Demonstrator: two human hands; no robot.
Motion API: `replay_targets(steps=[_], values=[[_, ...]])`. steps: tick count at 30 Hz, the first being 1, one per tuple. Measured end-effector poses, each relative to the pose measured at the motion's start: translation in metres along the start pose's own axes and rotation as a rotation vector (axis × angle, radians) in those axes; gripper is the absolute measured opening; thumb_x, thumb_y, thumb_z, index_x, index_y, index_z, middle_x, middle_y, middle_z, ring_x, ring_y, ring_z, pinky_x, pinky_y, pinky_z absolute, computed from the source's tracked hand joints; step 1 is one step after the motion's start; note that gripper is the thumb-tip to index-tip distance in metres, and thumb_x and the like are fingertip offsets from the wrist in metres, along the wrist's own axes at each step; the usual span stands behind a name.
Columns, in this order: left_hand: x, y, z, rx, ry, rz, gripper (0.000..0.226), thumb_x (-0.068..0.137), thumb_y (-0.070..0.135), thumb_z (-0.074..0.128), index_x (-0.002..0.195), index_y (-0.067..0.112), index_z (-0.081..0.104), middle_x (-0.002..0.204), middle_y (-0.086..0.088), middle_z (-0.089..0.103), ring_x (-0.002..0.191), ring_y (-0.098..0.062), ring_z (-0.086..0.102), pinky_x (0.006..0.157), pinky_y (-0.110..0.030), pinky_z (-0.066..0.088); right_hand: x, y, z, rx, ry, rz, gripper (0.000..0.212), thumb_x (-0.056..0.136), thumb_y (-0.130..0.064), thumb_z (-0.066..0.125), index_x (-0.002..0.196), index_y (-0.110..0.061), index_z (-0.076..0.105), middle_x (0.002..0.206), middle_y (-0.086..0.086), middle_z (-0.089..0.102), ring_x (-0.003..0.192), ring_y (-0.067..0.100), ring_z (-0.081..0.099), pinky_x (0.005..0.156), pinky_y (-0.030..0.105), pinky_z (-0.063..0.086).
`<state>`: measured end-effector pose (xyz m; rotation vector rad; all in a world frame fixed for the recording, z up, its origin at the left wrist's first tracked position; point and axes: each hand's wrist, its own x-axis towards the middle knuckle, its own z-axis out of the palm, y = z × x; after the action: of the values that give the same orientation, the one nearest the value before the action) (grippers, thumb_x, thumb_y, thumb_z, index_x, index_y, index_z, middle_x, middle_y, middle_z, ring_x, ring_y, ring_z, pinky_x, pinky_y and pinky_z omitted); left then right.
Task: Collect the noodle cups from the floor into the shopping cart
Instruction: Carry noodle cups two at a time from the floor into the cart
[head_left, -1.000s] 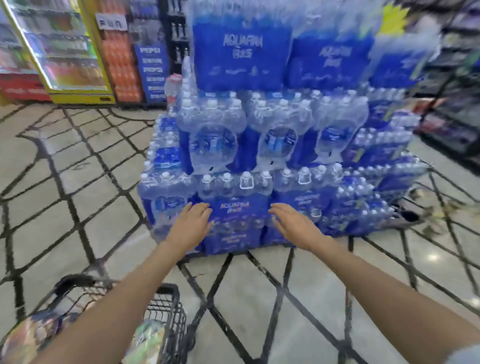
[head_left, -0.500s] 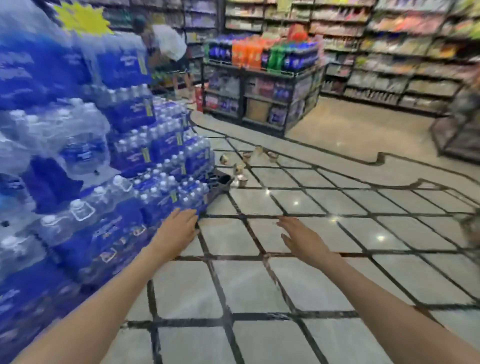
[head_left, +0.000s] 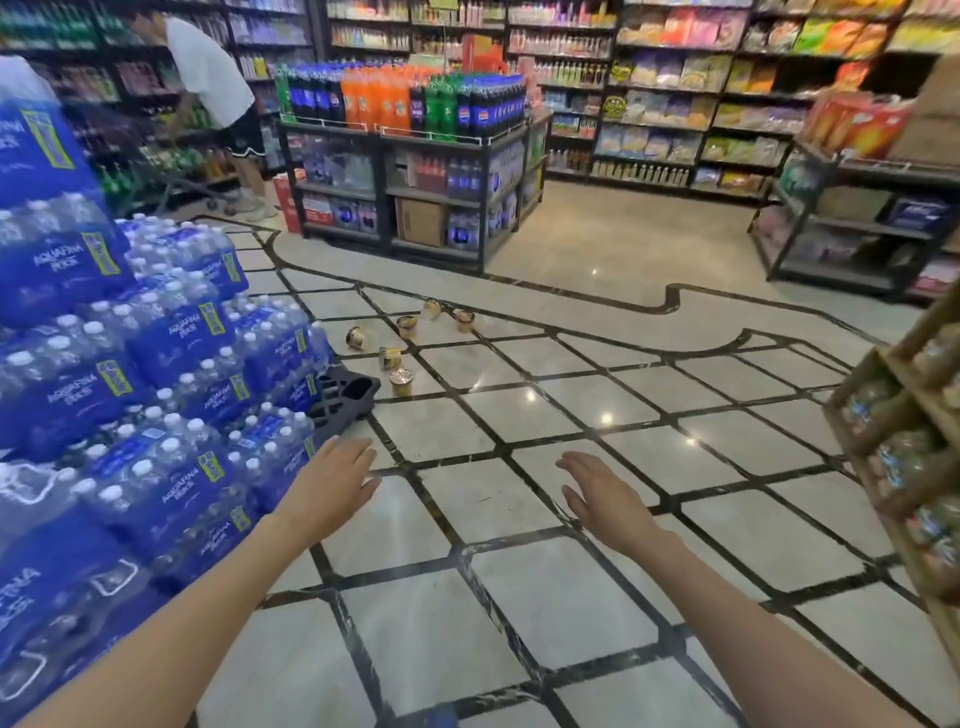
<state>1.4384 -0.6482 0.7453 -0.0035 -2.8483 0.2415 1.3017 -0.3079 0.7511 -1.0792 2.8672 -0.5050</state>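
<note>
Both hands were stretched out ahead of the person over the tiled floor (head_left: 467, 613), holding nothing. On the left hand (head_left: 332, 480) the fingers were straight and together, palm down, just beside the stacked packs of bottled water (head_left: 156, 364); on the right hand (head_left: 605, 493) the fingers were also straight, the hand turned partly on edge with the thumb uppermost. Well ahead of the hands, six noodle cups (head_left: 402, 358) lay scattered on the floor in a loose cluster off the far corner of the water stack. Nearest was a cup (head_left: 401, 382) that stood upright, its long axis vertical and its round foil lid facing up, close to the black pallet (head_left: 343, 397) jutting from under the water packs. Behind it a second cup (head_left: 389, 357) seemed tipped over, though its heading was hard to make out. A third (head_left: 356, 338) lay on its side with one round end turned toward the camera and to the left. Farther back, two cups (head_left: 407, 326) (head_left: 465, 319) appeared to stand with their tops up, and the farthest one (head_left: 431, 309) looked tilted; at that range I could not tell its direction. Beyond them stood a dark shelving unit (head_left: 415, 156) topped with soda bottles, and another person (head_left: 218, 88) bent over near the back shelves. A wooden rack (head_left: 904, 426) edged the right side.
</note>
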Motion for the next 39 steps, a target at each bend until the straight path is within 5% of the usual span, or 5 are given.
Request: replay_targets(steps=[7, 23, 27, 30, 39], values=[[0.141, -0.052, 0.045, 0.013, -0.048, 0.001, 0.042, 0.059, 0.023, 0.088, 0.091, 0.004, 0.070, 0.097, -0.011, 0.071, 0.090, -0.025, 0.069, 0.082, -0.045, 0.054, 0.143, 0.055, -0.003, -0.031, 0.000, 0.015, 0.041, 0.098, -0.022, 0.045, 0.138, -0.013, 0.044, 0.146, 0.002, 0.039, 0.134, 0.015, 0.038, 0.107, 0.024, 0.033], [0.440, -0.156, 0.128, -0.072, -0.056, -0.032, 0.039, 0.072, 0.015, 0.081, 0.103, -0.004, 0.067, 0.107, -0.021, 0.068, 0.096, -0.034, 0.067, 0.082, -0.044, 0.054, 0.458, 0.165, -0.032, -0.073, 0.038, 0.000, 0.039, 0.098, -0.020, 0.047, 0.136, -0.014, 0.046, 0.144, 0.002, 0.043, 0.132, 0.017, 0.041, 0.104, 0.028, 0.038], [0.517, -0.180, 0.169, -0.119, -0.098, -0.126, 0.046, 0.095, 0.028, 0.052, 0.135, 0.006, 0.048, 0.142, -0.011, 0.047, 0.131, -0.026, 0.044, 0.111, -0.034, 0.029, 0.541, 0.210, -0.023, -0.075, 0.029, 0.007, 0.040, 0.099, -0.024, 0.045, 0.138, -0.014, 0.045, 0.147, 0.001, 0.040, 0.134, 0.015, 0.039, 0.106, 0.026, 0.034], [0.578, -0.202, 0.188, -0.114, -0.106, -0.180, 0.048, 0.098, 0.032, 0.044, 0.140, 0.008, 0.041, 0.147, -0.010, 0.039, 0.136, -0.023, 0.036, 0.114, -0.034, 0.022, 0.610, 0.239, -0.029, -0.074, 0.020, 0.013, 0.041, 0.099, -0.024, 0.042, 0.139, -0.015, 0.044, 0.148, 0.000, 0.038, 0.136, 0.014, 0.036, 0.108, 0.025, 0.031], [0.748, -0.296, 0.217, 0.035, 0.018, -0.171, 0.045, 0.086, 0.023, 0.065, 0.122, -0.002, 0.058, 0.130, -0.019, 0.056, 0.121, -0.032, 0.054, 0.104, -0.047, 0.038, 0.833, 0.282, -0.066, -0.074, 0.107, -0.082, 0.038, 0.099, -0.021, 0.045, 0.134, -0.008, 0.048, 0.143, 0.007, 0.043, 0.134, 0.021, 0.039, 0.106, 0.033, 0.038]])
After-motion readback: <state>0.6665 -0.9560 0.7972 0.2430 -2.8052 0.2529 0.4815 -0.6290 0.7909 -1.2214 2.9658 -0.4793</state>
